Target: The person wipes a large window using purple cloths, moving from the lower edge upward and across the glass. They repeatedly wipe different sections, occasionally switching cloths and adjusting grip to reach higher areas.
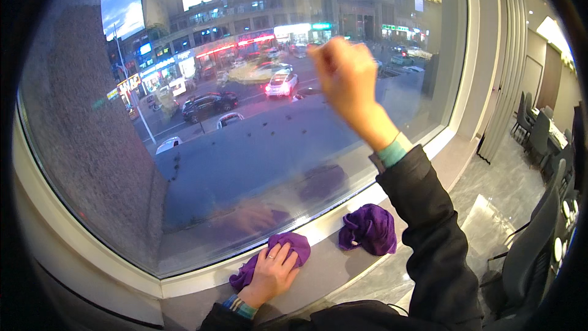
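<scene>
My left hand (271, 272), with a ring on one finger, presses and grips a crumpled purple cloth (290, 242) at the foot of the window frame. A second purple cloth (369, 230) lies bunched on the sill, to the right of that hand and apart from it. Raised before the window glass (257, 161), my right hand (345, 71) has its fingers curled into a loose fist. Nothing shows in it, and whether the knuckles touch the pane cannot be told. Faint reflections of hand and cloth appear low in the glass.
The pale window frame (459, 101) borders the grey sill (321, 266). Right of it are a folded partition (505, 64), a shiny tiled floor (487, 202) and a dark chair (533, 234) near set tables. Outside, cars and lit shopfronts line a street.
</scene>
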Demonstrator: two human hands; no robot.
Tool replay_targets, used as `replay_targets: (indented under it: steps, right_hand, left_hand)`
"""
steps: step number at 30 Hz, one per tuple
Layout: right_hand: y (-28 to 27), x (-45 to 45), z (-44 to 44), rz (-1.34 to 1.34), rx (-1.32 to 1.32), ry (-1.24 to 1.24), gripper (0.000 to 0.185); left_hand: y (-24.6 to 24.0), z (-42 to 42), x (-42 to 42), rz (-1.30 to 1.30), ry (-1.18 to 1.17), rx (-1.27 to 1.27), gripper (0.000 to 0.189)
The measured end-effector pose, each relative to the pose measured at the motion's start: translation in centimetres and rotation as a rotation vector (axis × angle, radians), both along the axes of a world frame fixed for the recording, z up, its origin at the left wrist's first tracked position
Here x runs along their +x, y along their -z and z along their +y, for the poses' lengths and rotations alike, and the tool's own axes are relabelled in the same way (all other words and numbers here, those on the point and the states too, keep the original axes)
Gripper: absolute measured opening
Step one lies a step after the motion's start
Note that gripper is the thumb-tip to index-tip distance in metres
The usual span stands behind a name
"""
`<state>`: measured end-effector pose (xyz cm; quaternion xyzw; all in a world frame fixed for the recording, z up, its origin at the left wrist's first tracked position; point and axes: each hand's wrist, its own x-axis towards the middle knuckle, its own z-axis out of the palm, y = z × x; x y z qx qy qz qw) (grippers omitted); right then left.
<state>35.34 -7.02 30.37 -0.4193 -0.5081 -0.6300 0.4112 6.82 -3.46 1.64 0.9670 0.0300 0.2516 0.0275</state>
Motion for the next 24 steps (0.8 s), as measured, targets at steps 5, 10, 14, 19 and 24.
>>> replay_targets:
  steps: [5,10,14,19,24]
  right_hand:
    - [3.7,-2.5,0.5,0.103,-0.019,-0.084,0.017]
    - [6.4,-1.1,-0.2,0.091,0.016,-0.008,0.023]
    - [6.4,0.0,-0.2,0.547,0.166,-0.136,0.023]
    - [9.6,-4.5,2.2,-0.037,-0.188,-0.159,0.024]
    - [6.4,1.5,-0.2,0.507,0.186,-0.075,0.021]
  left_hand:
    - [0.2,0.0,0.0,0.002,-0.011,-0.017,0.042]
    - [0.1,0.1,0.1,-0.001,0.003,-0.007,0.041]
    - [0.0,0.1,0.1,-0.001,-0.003,-0.026,0.041]
    - [-0.3,0.1,0.2,0.040,0.005,-0.030,0.040]
    - [-0.2,0.1,0.1,0.006,0.008,-0.056,0.040]
